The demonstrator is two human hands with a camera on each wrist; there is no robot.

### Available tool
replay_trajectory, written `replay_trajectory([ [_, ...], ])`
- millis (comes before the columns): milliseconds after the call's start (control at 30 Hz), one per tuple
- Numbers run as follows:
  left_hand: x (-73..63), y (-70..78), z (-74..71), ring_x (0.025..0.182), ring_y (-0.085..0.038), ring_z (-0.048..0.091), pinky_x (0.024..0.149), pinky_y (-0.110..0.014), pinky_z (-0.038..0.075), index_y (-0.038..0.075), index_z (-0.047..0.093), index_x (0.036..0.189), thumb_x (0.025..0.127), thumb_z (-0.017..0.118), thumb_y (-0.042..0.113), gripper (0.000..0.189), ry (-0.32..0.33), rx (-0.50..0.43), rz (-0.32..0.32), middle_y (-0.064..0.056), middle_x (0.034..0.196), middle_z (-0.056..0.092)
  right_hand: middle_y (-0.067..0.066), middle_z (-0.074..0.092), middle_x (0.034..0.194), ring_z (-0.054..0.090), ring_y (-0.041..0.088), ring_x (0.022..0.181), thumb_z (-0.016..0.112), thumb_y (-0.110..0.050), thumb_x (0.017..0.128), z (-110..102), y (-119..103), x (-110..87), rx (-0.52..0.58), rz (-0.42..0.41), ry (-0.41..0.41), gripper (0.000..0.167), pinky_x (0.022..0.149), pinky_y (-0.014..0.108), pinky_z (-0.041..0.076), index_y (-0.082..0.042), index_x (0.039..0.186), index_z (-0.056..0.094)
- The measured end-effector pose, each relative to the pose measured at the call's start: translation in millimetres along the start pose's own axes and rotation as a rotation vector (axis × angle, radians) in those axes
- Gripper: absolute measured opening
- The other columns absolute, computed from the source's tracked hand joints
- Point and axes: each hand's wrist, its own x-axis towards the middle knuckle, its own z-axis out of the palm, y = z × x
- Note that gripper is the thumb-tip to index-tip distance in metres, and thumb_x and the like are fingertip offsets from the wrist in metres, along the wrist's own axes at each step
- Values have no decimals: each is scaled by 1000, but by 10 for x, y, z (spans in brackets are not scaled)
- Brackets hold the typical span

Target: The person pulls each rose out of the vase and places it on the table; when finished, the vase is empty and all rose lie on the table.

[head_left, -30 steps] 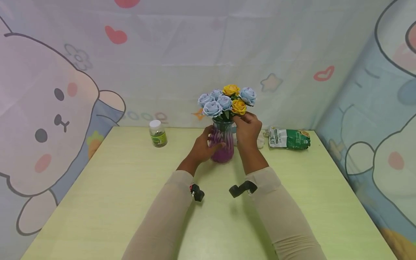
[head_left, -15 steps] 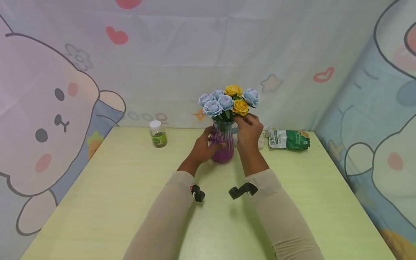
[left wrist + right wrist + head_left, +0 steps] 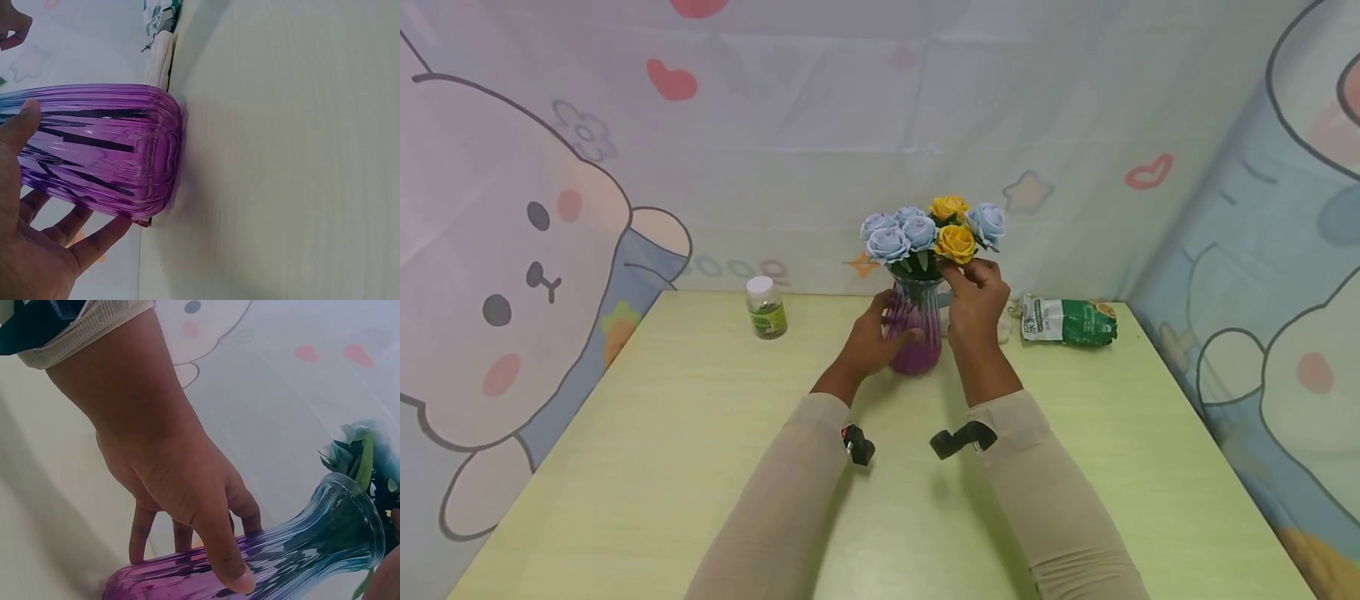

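Note:
A ribbed glass vase (image 3: 928, 321), purple at the base and bluish at the neck, stands upright on the table (image 3: 880, 517). Round its left side my left hand (image 3: 867, 342) grips it; in the left wrist view the thumb lies on one side of the vase (image 3: 106, 162) and the fingers on the other. Light blue roses (image 3: 887, 245) and two yellow roses (image 3: 956, 244) rise from its mouth. With its fingertips just under the front yellow rose, my right hand (image 3: 977, 304) pinches a rose stem above the rim. Its grip is largely hidden in the right wrist view.
A white-capped jar (image 3: 766, 308) with a green label stands at the back left. To the right lies a green and white packet (image 3: 1069, 322). A pale object (image 3: 1004, 327) shows partly behind my right hand. A printed cloth (image 3: 820, 125) hangs behind the table.
The yellow roses and the right-hand blue rose have shifted slightly to the right, and my right hand has moved slightly with them. My left hand keeps its grip on the vase.

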Motion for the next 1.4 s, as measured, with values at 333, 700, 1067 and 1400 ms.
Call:
replay_trajectory([
  [333,-3,39,-9,150,-43,56,127,-58,46,16,30,169,102,77,39,85,-1,3,-15,-18,167,49,-7,64,99,59,15,123,82,-7,98,-9,-66,20,0,-31,-38,22,116,34,52,13,106,79],
  [700,8,5,-8,148,-42,58,126,-57,46,17,32,168,102,77,40,83,-2,3,-10,-16,167,49,-5,64,93,59,14,118,82,-10,98,-17,-47,-43,-74,17,-54,21,112,38,54,6,111,81],
  [1067,-3,7,-10,149,-42,57,127,-56,46,16,32,168,102,77,40,84,-3,7,-16,-16,168,48,-8,74,99,63,20,129,85,-13,97,-36,-23,-24,2,66,-52,16,127,46,44,-2,108,83],
  [1400,-28,41,-15,149,-43,57,126,-58,46,17,32,168,102,76,41,84,0,7,-16,-16,169,48,-5,78,94,71,17,111,86,-7,94,25,-96,-20,116,-63,-4,8,107,34,61,-3,101,85],
])
